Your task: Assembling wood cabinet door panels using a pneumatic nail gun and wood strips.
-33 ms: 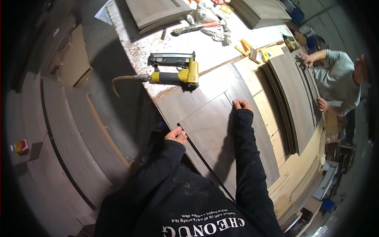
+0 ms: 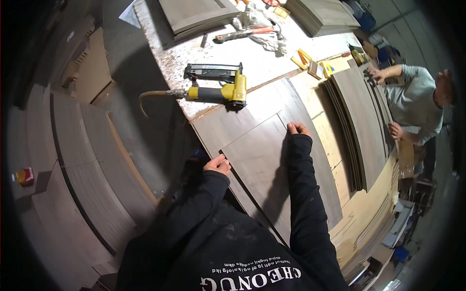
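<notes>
A flat grey-brown panel [image 2: 257, 167] lies in front of me among matching frame strips, like a cabinet door. At its left edge, close to the far corner, my left hand [image 2: 218, 165] is closed with fingers and thumb pinched on the panel. A dark gap runs between that edge and the left strip [image 2: 207, 138]. My right hand [image 2: 299, 129] pinches the panel's right edge, beside the right strip [image 2: 318, 150]. The far crosspiece [image 2: 252, 109] meets the panel's far edge. Beyond it, a yellow and black nail gun [image 2: 235, 92] lies on its side with an air hose attached.
Stacked doors [image 2: 357, 131] stand on the right, where a co-worker [image 2: 412, 97] has both hands on them. Further stacks [image 2: 199, 17] sit at the back, near a hammer [image 2: 247, 34] on crumpled plastic. Long boards [image 2: 92, 150] are piled at left, beyond the table edge.
</notes>
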The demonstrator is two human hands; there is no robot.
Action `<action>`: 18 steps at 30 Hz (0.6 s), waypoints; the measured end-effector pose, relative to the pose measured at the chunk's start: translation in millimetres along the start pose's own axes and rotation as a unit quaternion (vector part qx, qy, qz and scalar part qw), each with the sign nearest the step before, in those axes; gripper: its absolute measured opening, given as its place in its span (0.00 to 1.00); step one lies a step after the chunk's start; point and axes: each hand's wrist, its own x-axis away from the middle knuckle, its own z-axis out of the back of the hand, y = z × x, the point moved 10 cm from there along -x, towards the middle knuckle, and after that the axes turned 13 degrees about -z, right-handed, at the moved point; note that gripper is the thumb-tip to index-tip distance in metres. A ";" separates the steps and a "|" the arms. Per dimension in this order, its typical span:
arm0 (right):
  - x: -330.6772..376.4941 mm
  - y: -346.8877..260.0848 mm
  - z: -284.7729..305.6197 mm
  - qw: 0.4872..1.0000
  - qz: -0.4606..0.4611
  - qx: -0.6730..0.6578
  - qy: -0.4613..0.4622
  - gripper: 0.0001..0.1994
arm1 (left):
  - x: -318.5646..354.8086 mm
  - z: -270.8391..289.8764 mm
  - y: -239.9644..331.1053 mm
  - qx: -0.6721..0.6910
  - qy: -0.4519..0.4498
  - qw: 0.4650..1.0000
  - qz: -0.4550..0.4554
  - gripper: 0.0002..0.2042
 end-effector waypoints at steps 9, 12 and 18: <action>0.6 -7.7 -1.0 0.999 0.008 0.021 0.024 0.11 | -11.5 7.2 -9.0 -0.034 0.034 0.997 -0.064 0.18; -1.5 -3.7 -1.8 0.999 -0.003 0.044 0.026 0.12 | -12.7 12.2 -9.8 -0.042 0.046 0.994 -0.091 0.17; 14.0 -6.1 -3.4 0.998 0.040 -0.038 0.016 0.12 | -15.0 17.2 -2.5 0.019 -0.005 0.996 -0.087 0.18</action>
